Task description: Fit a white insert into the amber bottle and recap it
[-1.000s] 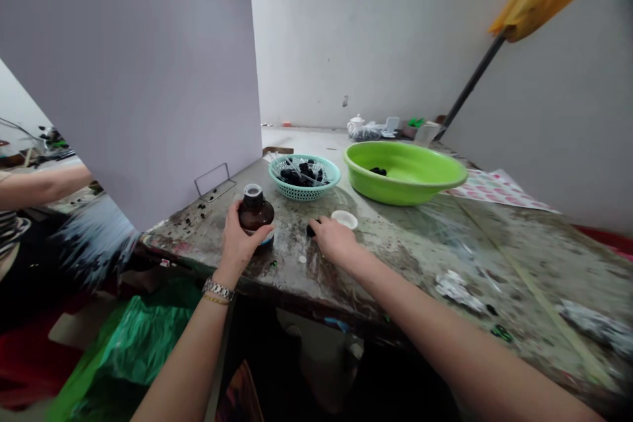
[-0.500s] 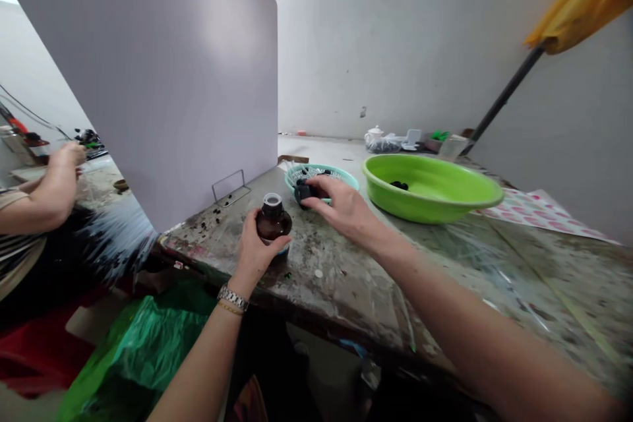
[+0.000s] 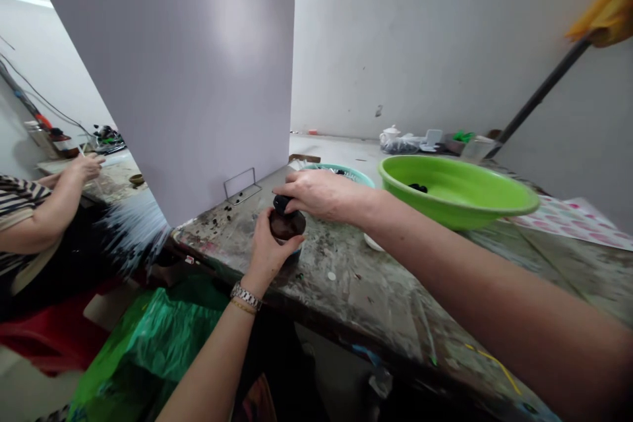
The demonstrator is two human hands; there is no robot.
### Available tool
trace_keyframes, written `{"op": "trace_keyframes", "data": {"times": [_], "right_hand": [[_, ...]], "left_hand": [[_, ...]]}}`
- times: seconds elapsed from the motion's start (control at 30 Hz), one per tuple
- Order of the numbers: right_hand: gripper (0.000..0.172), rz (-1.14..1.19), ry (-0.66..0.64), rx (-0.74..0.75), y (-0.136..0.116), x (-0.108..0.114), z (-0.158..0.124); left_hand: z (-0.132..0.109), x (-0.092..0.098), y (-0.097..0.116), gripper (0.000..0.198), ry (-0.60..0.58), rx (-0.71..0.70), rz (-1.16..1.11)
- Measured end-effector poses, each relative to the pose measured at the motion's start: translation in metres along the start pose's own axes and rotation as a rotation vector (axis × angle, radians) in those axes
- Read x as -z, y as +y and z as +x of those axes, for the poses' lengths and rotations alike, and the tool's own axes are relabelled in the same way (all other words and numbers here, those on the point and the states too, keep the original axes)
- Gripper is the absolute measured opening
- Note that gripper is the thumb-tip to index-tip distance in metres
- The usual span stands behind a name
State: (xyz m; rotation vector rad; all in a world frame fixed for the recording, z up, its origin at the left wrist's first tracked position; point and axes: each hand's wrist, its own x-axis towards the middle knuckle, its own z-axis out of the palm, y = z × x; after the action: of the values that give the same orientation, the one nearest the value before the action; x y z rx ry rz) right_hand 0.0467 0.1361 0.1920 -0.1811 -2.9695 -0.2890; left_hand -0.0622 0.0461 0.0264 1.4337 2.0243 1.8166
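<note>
Pretty cramped past the right hand [image 3: 316, 192] tbh: mint basket [image 3: 366, 180] right behind it, green basin [image 3: 459, 211] beyond the forearm, skinny gap between those two. Left hand's [image 3: 271, 244] got the wire stand [image 3: 241, 175] and big panel [image 3: 212, 92] walling off its far left, and the brown bottle [image 3: 287, 227] plugs the space between both hands. Easiest route is the near side of the right forearm, low over the tabletop [image 3: 370, 297], past a flat white disc [image 3: 331, 275].

I watch through one head-worn camera, looking forward and down from the near side of the bench [image 3: 386, 293], with the hands [image 3: 324, 194] close and the wall [image 3: 445, 66] farther off.
</note>
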Motion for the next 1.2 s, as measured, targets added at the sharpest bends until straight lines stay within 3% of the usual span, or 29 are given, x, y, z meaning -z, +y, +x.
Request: {"op": "trace_keyframes", "data": {"times": [0.13,0.3,0.4,0.5,0.6,0.7,0.83,0.93,1.07,1.13,1.2], "right_hand": [[0.021,-0.045,0.019,-0.134,-0.014,-0.005,0.004],[0.045,-0.053,0.057,-0.462,-0.031,-0.014,0.003],[0.048,0.034,0.078,-0.413,-0.024,-0.015,-0.003],[0.052,0.135,0.133,-0.231,-0.01,-0.015,-0.01],[0.036,0.157,0.098,-0.092,-0.005,-0.017,-0.01],[0.02,0.073,0.106,-0.188,-0.015,-0.019,-0.007],[0.045,0.003,0.12,-0.394,-0.024,-0.023,-0.007],[0.057,0.068,0.183,-0.315,-0.015,-0.025,-0.011],[0.042,0.163,0.162,-0.111,-0.006,-0.023,-0.013],[0.03,0.099,0.128,-0.205,-0.01,-0.021,-0.011],[0.04,0.003,0.13,-0.355,-0.017,-0.022,-0.008]], "left_hand": [[0.0,-0.001,-0.003,0.079,-0.005,-0.01,-0.011],[-0.001,-0.001,-0.002,0.078,0.0,-0.035,0.014],[-0.001,-0.001,-0.001,0.077,-0.008,-0.029,0.012],[-0.001,-0.001,-0.002,0.078,-0.001,-0.023,0.011],[-0.001,-0.001,-0.003,0.08,0.01,-0.033,0.011],[-0.002,-0.001,-0.002,0.079,0.002,-0.031,0.018],[-0.002,0.0,0.0,0.081,-0.008,-0.003,0.006],[-0.002,0.0,0.0,0.08,-0.015,0.001,0.003],[-0.002,0.0,0.0,0.078,-0.006,-0.02,0.015],[-0.002,0.0,0.0,0.077,0.002,-0.025,0.025],[-0.002,-0.001,0.0,0.075,0.007,-0.016,0.03]]}}
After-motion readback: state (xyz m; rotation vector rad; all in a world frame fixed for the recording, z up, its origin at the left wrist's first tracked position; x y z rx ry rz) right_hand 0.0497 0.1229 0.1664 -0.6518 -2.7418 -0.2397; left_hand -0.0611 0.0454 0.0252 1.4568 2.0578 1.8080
